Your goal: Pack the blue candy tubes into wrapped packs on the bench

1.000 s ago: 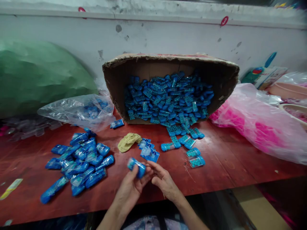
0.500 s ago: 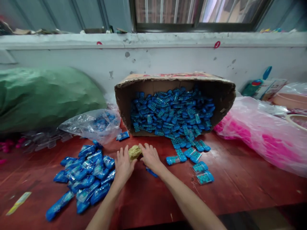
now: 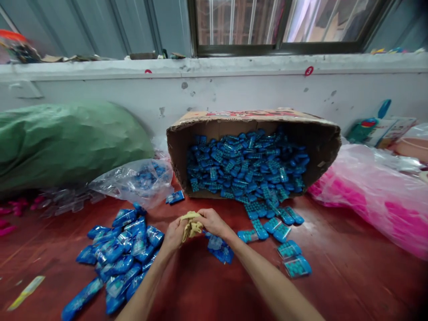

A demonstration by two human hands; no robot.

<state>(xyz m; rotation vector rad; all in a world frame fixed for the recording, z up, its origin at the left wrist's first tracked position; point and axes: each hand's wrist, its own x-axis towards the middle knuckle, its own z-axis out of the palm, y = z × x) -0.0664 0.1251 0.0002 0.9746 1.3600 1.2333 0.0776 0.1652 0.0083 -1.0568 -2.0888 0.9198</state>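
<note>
A crumpled yellow cloth (image 3: pixel 192 226) is pinched between my two hands just above the red tabletop. My left hand (image 3: pixel 174 233) is closed on its left side, and my right hand (image 3: pixel 212 222) grips its top right part. Under my right wrist lies a flat blue wrapper (image 3: pixel 220 248), partly covered by the arm. To the left of my left hand is a pile of shiny blue packets (image 3: pixel 122 249). Small blue packs with teal beads (image 3: pixel 259 228) lie to the right of my right hand.
A cardboard box (image 3: pixel 177 156) on its side, full of blue packs, stands behind my hands. Left of it are a clear bag (image 3: pixel 133 180) and a big green sack (image 3: pixel 73 142). A pink-filled plastic bag (image 3: pixel 374 191) lies right. A yellow strip (image 3: pixel 26 292) rests front left.
The cloth was bunched on the table under spread fingers; now both hands pinch it and it hangs loosely between them. More of the blue wrapper shows. The camera view has shifted slightly.
</note>
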